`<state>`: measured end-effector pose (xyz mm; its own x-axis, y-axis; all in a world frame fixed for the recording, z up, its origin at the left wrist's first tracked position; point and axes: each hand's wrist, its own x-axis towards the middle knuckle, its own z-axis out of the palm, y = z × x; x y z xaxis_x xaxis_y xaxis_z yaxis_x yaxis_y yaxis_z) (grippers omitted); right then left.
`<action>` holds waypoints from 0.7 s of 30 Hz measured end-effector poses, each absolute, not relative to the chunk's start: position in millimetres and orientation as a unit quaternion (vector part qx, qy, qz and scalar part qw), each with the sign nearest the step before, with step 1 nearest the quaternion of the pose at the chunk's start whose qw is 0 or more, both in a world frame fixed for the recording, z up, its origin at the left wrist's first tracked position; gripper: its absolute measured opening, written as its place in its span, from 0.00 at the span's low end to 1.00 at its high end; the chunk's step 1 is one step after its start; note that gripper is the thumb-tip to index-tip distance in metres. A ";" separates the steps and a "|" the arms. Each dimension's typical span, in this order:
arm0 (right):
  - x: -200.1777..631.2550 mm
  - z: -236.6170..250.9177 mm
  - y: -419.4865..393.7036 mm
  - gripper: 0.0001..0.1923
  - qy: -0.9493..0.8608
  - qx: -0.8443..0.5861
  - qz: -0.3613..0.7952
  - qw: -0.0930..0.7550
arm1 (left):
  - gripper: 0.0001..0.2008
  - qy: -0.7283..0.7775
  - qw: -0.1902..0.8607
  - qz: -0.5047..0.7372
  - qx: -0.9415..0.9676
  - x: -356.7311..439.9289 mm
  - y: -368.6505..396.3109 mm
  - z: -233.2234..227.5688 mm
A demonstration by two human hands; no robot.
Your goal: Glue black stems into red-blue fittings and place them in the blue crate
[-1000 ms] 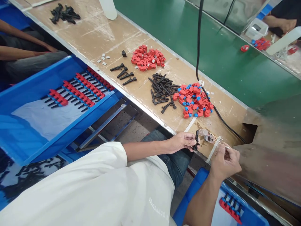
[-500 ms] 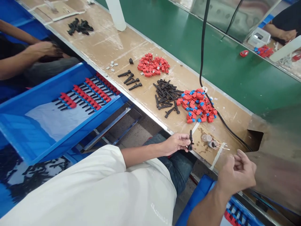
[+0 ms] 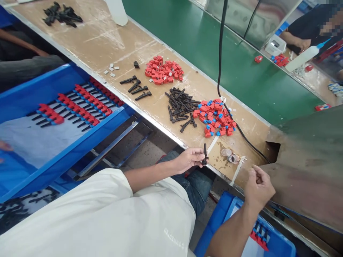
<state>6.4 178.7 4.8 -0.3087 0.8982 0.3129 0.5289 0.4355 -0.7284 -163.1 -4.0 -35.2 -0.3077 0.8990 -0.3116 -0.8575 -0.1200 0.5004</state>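
My left hand [image 3: 190,159] pinches a black plastic rod part [image 3: 205,155], held upright over the bench's front edge, with small side stubs showing on it. To the right, my right hand [image 3: 259,184] is closed with thumb and fingers drawn together; whatever is between the fingertips is too small to make out. Between the hands stand two small clear cups [image 3: 226,152], one with dark contents and several thin sticks [image 3: 241,159] leaning out. Wet spots mark the bench around them. Beyond lie a pile of black rod parts [image 3: 183,103] and a pile of red-and-blue pieces [image 3: 218,117].
Red pieces [image 3: 163,69] and loose black rods [image 3: 139,89] lie farther left. A blue tray [image 3: 34,167] holds rows of assembled parts; another blue bin [image 3: 284,246] sits below right. A black cable [image 3: 221,64] crosses the bench. Other people sit at left and across the green belt [image 3: 171,32].
The view has shifted, so the bench appears farther left. My right hand's fingers have drawn closer together. My left hand still holds the black rod part. The co-worker's hands at left have moved.
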 end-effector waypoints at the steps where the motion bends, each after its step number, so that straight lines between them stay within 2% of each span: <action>1: 9.5 1.1 183.0 0.17 -0.795 -0.450 0.236 0.330 | 0.25 0.310 0.587 0.747 0.032 -162.7 -3.0 -35.3; 7: 8.1 -19.3 185.4 0.17 -0.869 -0.369 0.188 0.271 | 0.23 0.323 0.599 0.732 0.027 -151.7 -7.3 -34.8; 11: 8.0 -23.7 174.4 0.11 -0.870 -0.413 0.151 0.225 | 0.17 0.345 0.593 0.727 0.020 -147.6 -17.6 -34.6; 15: 13.1 -20.5 175.3 0.08 -0.858 -0.449 0.140 0.208 | 0.16 0.356 0.599 0.717 0.015 -152.2 -13.5 -33.4; 21: 33.7 6.4 177.2 0.13 -0.904 -0.336 0.150 0.216 | 0.19 0.359 0.603 0.712 0.023 -142.1 -7.2 -32.2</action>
<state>33.7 177.2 6.4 -0.6807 0.6730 0.2893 0.5434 0.7287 -0.4167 -142.1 -7.2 -32.2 -0.2711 0.8756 -0.3997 -0.8424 -0.0149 0.5386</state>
